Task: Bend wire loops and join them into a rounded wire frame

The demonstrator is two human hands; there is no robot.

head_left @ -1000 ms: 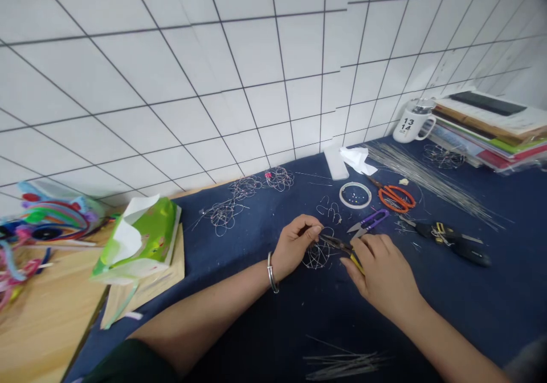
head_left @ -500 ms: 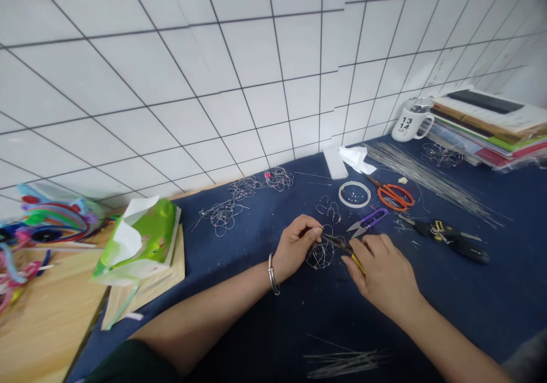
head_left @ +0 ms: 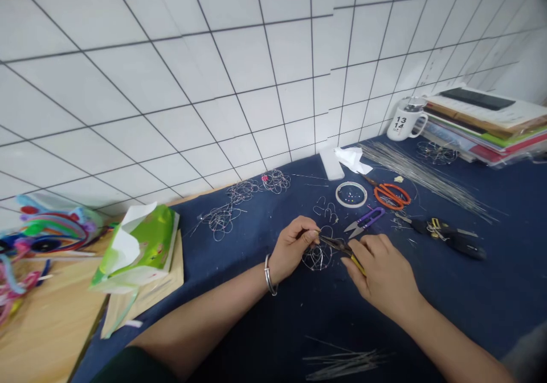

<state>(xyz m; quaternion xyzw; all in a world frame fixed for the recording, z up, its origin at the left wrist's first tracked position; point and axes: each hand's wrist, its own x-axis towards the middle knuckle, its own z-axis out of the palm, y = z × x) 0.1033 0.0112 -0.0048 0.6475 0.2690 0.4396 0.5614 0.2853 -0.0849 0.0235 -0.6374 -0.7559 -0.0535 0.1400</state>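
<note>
My left hand (head_left: 294, 246), with a silver bangle at the wrist, pinches part of a bent wire piece (head_left: 317, 257) between thumb and fingers. My right hand (head_left: 382, 269) is wrapped round pliers with yellow handles (head_left: 357, 262). The dark jaws of the pliers reach left to my left fingertips. Loops of the wire piece hang below the jaws, over the dark blue cloth (head_left: 265, 326). Just beyond the hands lie small bent wires (head_left: 325, 208) and purple snips (head_left: 365, 221).
Orange scissors (head_left: 392, 196), a round white dish (head_left: 351, 195) of beads, black pliers (head_left: 461, 243) and long straight wires (head_left: 423, 175) lie at the right. Coiled wire shapes (head_left: 243, 191) sit near the wall. A green tissue pack (head_left: 151, 246) is at the left, cut wires (head_left: 344, 363) in front.
The view has shifted slightly, so the tabletop things appear a little further left. Both hands keep nearly the same pose, and the pliers stay at my left fingertips.
</note>
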